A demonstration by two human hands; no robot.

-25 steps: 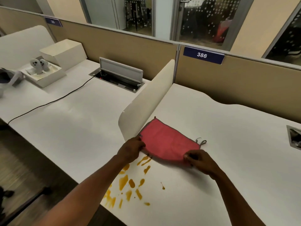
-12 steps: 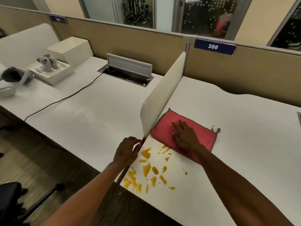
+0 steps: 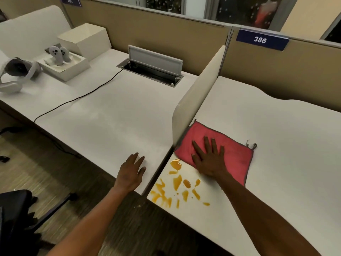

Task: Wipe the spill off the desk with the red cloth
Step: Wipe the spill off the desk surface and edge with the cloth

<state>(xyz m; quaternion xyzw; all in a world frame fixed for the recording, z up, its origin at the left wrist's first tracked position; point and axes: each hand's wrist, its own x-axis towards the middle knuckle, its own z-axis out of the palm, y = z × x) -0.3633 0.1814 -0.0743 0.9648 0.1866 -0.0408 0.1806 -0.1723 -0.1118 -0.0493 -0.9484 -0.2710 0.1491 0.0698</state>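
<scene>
The red cloth (image 3: 234, 154) lies flat on the white desk (image 3: 276, 145), against the foot of the low divider. My right hand (image 3: 208, 157) presses flat on its near left part, fingers spread and straight. An orange spill (image 3: 177, 187) of several blotches sits just in front of the cloth, near the desk's front left corner. My left hand (image 3: 132, 172) rests with straight fingers on the front edge of the neighbouring desk, left of the gap between the two desks.
A white divider (image 3: 195, 100) stands between the two desks. On the left desk are an open cable hatch (image 3: 153, 67), a black cable (image 3: 77, 97), a white box with controllers (image 3: 64, 63) and a headset (image 3: 16, 72). A dark chair (image 3: 14, 209) stands at lower left.
My right hand moved from pinching the cloth's near corner to lying flat on top of it. My left hand let go of the cloth and shifted left onto the neighbouring desk.
</scene>
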